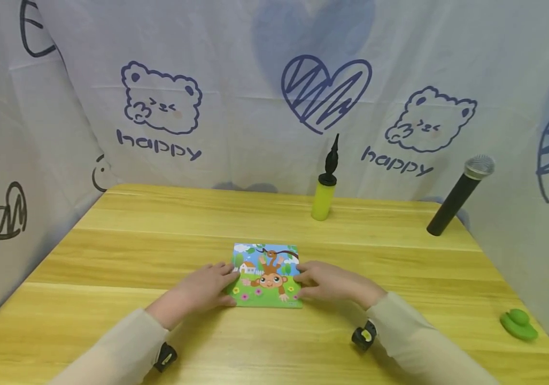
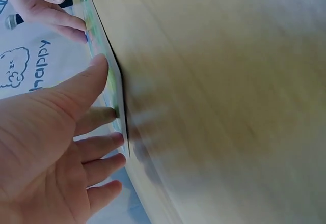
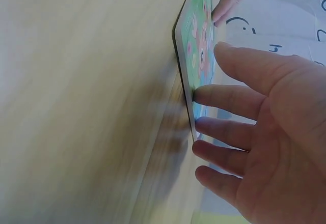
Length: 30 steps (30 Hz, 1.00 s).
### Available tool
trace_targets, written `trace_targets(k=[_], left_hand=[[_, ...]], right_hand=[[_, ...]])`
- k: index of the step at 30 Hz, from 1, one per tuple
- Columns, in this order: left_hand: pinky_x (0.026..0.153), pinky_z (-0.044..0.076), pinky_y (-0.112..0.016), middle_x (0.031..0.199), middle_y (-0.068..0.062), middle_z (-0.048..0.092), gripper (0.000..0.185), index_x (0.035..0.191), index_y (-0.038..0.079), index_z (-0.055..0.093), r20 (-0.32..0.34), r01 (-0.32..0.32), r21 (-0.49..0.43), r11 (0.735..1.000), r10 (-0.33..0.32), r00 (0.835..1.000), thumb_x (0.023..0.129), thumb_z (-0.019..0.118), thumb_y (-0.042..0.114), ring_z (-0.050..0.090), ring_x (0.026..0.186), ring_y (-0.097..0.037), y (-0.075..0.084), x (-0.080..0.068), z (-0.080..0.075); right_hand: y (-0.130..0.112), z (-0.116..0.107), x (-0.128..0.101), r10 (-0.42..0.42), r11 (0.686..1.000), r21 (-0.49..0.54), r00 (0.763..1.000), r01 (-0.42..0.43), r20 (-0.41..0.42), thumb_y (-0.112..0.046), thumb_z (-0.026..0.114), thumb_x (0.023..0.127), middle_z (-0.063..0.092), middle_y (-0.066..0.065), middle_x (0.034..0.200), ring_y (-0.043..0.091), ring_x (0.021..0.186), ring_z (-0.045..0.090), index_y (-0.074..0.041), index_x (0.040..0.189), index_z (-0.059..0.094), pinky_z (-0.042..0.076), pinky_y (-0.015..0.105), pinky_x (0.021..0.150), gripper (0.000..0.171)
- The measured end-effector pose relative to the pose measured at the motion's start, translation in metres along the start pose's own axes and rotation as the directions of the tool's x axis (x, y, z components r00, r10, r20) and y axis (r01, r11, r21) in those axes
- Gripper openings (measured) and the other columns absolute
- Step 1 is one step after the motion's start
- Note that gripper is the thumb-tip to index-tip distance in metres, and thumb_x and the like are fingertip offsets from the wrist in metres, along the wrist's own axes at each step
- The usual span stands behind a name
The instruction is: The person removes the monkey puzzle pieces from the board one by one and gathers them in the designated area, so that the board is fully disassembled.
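Observation:
A thin square picture board [image 1: 264,299] with a cartoon monkey, a house and flowers lies flat on the wooden table. My left hand [image 1: 202,289] is at its left edge, fingertips on or right at the rim. At the opposite edge, my right hand [image 1: 334,283] touches the side with relaxed, spread fingers. The left wrist view shows the left thumb over the board's corner and the fingers along its edge. Seen from the right wrist, the board's pale side [image 3: 184,76] meets the fingertips, while the thumb stays above the surface.
A yellow hand pump [image 1: 322,200] with a black nozzle stands behind the board. A black microphone [image 1: 454,206] with a silver head stands at the back right. A small green toy [image 1: 518,324] sits near the right edge. A printed white cloth [image 1: 250,107] hangs behind the table.

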<state>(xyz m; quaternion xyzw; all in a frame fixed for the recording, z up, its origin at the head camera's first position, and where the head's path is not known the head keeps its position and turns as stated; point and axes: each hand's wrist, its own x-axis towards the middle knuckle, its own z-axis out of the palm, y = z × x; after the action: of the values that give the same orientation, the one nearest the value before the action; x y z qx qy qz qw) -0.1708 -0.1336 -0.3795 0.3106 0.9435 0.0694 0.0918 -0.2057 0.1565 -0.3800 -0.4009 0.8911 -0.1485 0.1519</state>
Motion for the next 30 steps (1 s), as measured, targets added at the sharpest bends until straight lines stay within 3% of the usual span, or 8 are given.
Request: trace_targets(k=[8,18,23,30], left_hand=[[0.105,0.025,-0.050,0.142,-0.024,0.030,0.072,0.136,-0.009,0.036,0.007,0.010,-0.007,1.000,-0.010,1.000,0.087,0.058,0.040,0.030,0.128,-0.041,0.005,0.007,0.007],[0.107,0.023,-0.047,0.144,-0.024,0.027,0.075,0.136,-0.011,0.034,0.042,0.044,0.001,0.999,-0.044,0.998,0.088,0.057,0.041,0.027,0.131,-0.038,0.010,0.008,0.009],[0.108,0.022,-0.047,0.144,-0.024,0.027,0.074,0.136,-0.011,0.033,0.051,0.051,0.006,0.999,-0.051,0.997,0.088,0.057,0.040,0.026,0.131,-0.038,0.013,0.007,0.008],[0.108,0.021,-0.046,0.143,-0.025,0.027,0.073,0.136,-0.012,0.033,0.051,0.040,0.024,0.999,-0.042,0.998,0.089,0.056,0.040,0.026,0.131,-0.038,0.013,0.007,0.008]], right_hand=[[0.003,-0.002,-0.012,0.064,0.998,0.014,0.998,-0.064,0.011,-0.030,0.059,0.090,0.039,0.022,0.138,0.036,0.126,0.036,0.001,0.124,0.056,0.030,0.046,0.104,0.046],[0.004,-0.006,-0.011,0.048,0.998,0.028,0.999,-0.048,0.012,-0.027,0.059,0.091,0.042,0.022,0.135,0.035,0.124,0.040,0.002,0.123,0.056,0.031,0.045,0.103,0.044],[0.005,-0.010,0.003,0.049,0.994,0.103,0.998,-0.046,-0.031,-0.024,0.057,0.092,0.047,0.017,0.132,0.032,0.121,0.043,0.000,0.125,0.055,0.036,0.044,0.100,0.040],[0.004,-0.015,0.044,0.038,0.975,0.222,0.994,-0.014,-0.104,-0.019,0.062,0.090,0.056,0.009,0.113,0.023,0.100,0.054,-0.003,0.126,0.055,0.047,0.038,0.083,0.040]])
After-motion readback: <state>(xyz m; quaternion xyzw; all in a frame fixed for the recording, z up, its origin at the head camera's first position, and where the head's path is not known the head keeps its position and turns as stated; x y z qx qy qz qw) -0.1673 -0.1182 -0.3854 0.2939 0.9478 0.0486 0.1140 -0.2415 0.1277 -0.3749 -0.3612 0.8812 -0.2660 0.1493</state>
